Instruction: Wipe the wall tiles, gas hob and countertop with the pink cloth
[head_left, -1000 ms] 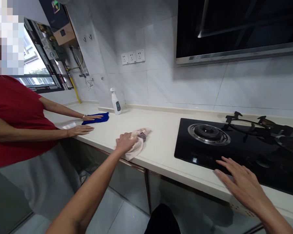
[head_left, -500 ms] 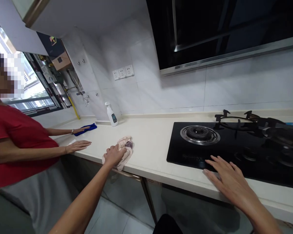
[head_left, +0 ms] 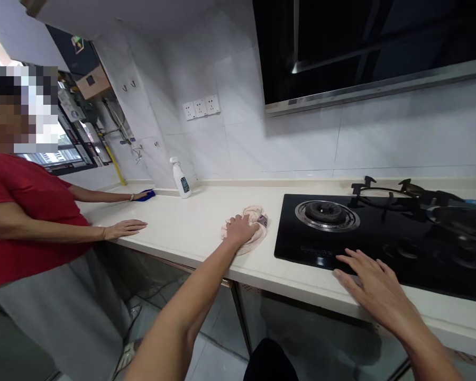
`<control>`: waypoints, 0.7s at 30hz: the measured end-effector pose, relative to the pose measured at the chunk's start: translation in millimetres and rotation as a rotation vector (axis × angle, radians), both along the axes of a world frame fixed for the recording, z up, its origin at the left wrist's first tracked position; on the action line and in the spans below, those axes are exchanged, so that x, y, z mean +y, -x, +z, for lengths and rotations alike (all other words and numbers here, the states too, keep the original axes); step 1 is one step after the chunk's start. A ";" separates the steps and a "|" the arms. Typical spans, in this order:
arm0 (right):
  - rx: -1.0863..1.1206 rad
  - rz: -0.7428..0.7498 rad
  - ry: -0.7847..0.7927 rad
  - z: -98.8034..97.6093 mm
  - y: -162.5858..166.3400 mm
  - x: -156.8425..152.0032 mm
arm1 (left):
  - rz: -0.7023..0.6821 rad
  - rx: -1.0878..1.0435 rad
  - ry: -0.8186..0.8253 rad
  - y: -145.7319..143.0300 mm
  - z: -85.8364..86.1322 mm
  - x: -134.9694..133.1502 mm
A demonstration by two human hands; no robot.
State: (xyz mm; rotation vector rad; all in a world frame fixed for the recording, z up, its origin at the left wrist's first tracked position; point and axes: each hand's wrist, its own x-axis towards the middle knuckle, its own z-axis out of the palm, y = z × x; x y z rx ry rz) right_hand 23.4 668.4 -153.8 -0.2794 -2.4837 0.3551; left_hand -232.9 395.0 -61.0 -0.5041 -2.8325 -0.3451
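Note:
My left hand (head_left: 241, 230) presses a crumpled pale pink cloth (head_left: 257, 242) onto the white countertop (head_left: 174, 222), just left of the stove. The fingers curl over the cloth, which has a greyish patch on its right side. My right hand (head_left: 371, 278) holds nothing; its fingers are spread and rest at the front edge of the black glass cooktop (head_left: 293, 253). Behind the fingers lies a round burner (head_left: 327, 212) with a metal ring.
At the left a person in a red top (head_left: 31, 211) leans over the counter, one hand on a blue cloth (head_left: 146, 195). A white spray bottle (head_left: 180, 179) stands near the wall. A pan support (head_left: 384, 196) sits on the far burner. The black range hood (head_left: 365, 53) overhangs the cooktop.
My left hand has slid the pink cloth rightwards and back from the counter's front edge, closer to the cooktop. My right hand stays at the cooktop edge. The person's far hand has moved the blue cloth slightly.

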 end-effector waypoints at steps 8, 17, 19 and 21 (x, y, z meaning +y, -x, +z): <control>-0.004 0.011 -0.017 0.3 2.5 3.8 | -0.098 0.016 -0.032 -19.2 -3.7 29.3; 0.016 0.023 0.000 -2.8 6.8 12.1 | -0.161 0.024 -0.018 -62.8 -9.1 30.8; 0.005 0.019 -0.014 -4.4 6.5 12.0 | -0.169 0.036 -0.023 -73.1 -9.8 25.1; -0.009 0.013 -0.026 -5.8 6.4 12.0 | -0.189 0.046 -0.026 -83.8 -11.4 14.7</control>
